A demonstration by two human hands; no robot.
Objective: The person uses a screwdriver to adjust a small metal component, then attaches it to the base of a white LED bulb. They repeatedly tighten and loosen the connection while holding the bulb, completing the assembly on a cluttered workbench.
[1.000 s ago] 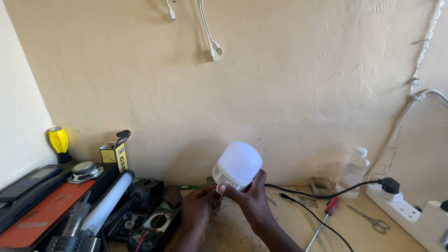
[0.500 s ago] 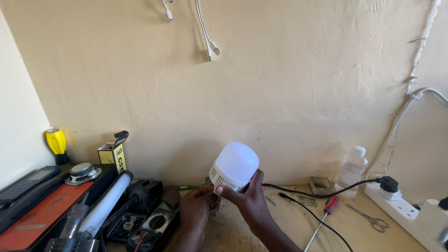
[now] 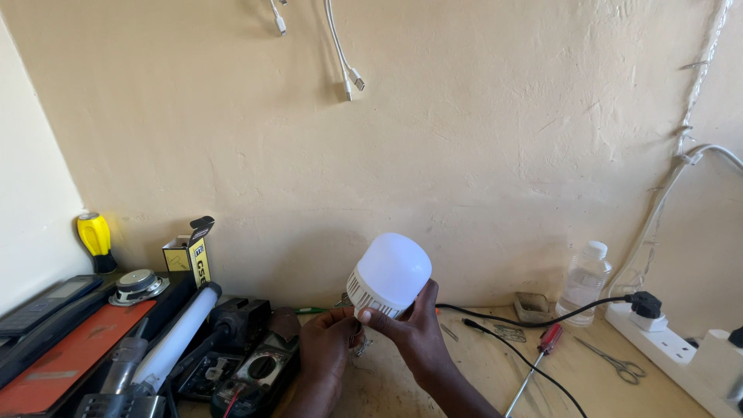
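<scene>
White dome-topped LED bulb (image 3: 389, 275) with a ribbed plastic collar is being held up above the wooden desk (image 3: 480, 379), in front of the cream plastered wall (image 3: 480, 155), with its frosted dome tilted up and to the right. It is being gripped at the collar by the right hand (image 3: 414, 333), whose fingers are being closed round the lower rim, so the grip is tight on the bulb. The left hand (image 3: 329, 348) is being kept just beneath, at the base; its fingers are being curled toward the base, but whether they are pinching it or only touching it cannot be told.

Compared with a second ago, the bulb is being shown at a slightly different tilt, with the dome leaning a little more to the right, while both hands are being kept at the same place on it. Judged from that, the bulb is being turned over in the hands rather than set down.

To the left, a white tube lamp (image 3: 176, 337) is being left lying across a dark open tool case (image 3: 232, 364), with a yellow-handled tool (image 3: 94, 236) standing near the corner. To the right, a red-handled screwdriver (image 3: 542, 348), small steel scissors (image 3: 615, 362), a clear plastic bottle (image 3: 584, 282) and a white power strip (image 3: 673, 352) are being left untouched on the desk.
</scene>
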